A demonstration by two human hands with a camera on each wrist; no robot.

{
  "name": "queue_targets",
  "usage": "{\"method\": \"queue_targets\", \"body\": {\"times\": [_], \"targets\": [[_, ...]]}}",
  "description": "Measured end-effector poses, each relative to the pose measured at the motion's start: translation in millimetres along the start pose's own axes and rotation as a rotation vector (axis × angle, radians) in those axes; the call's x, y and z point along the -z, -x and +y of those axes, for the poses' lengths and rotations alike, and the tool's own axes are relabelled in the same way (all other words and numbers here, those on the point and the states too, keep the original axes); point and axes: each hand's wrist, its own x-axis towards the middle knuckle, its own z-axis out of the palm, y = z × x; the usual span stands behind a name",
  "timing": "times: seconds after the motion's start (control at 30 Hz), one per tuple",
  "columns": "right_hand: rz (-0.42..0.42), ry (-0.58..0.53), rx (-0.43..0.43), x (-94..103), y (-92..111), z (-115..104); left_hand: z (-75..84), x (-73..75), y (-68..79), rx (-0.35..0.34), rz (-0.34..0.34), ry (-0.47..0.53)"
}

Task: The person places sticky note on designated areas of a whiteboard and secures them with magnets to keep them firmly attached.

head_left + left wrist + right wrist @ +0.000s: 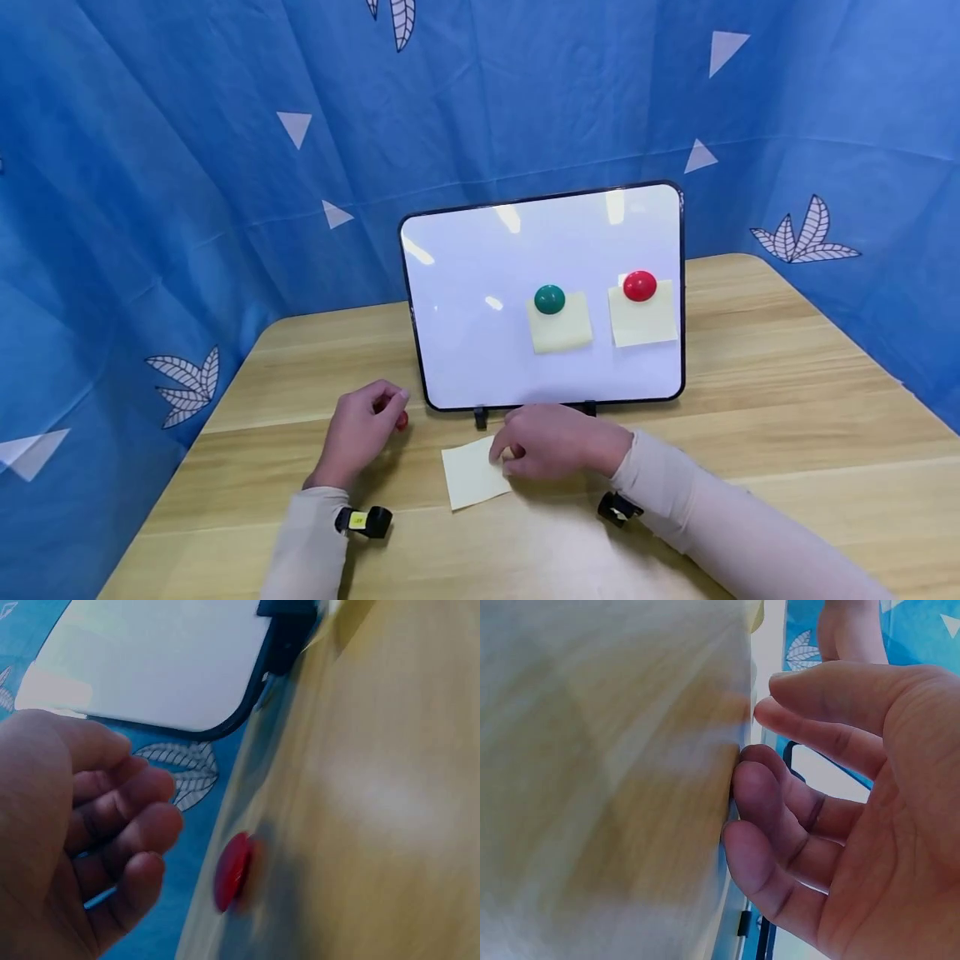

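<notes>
My left hand (pixel 360 433) hovers over the table's left part with its fingers loosely bent. A round red magnet (pixel 234 871) lies on the wood beside it, apart from the fingers in the left wrist view. At the right edge of a pale yellow sticky note (pixel 468 475) is my right hand (pixel 551 442), thumb and index finger apart with a gap between them. Whether these fingertips touch the paper, I cannot tell. Behind the hands stands a whiteboard (pixel 480 333). It bears a green magnet (pixel 550 299) and a red magnet (pixel 640 286), each over a yellow note.
Small black feet (pixel 481 417) hold the whiteboard up on the wooden table (pixel 780 400). A blue patterned curtain (pixel 480 100) hangs behind and along both sides. Each wrist wears a black camera strap (pixel 363 522).
</notes>
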Motion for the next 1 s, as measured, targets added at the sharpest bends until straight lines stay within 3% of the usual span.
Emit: {"method": "queue_targets", "body": {"times": [0.17,0.4,0.73,1.0], "targets": [[-0.004,-0.031,-0.009,2.6,0,1,-6.2,9.7,0.3,0.080,0.016,-0.080],[-0.001,-0.079,-0.100,5.0,1,-2,-11.1,11.3,-0.2,0.173,-0.033,-0.125],[-0.023,-0.039,-0.146,3.8,-2,-5,-18.0,6.9,0.9,0.156,-0.059,-0.228],[-0.021,0.020,-0.184,2.3,-2,-4,-21.2,4.4,0.6,0.148,-0.126,-0.193]]}}
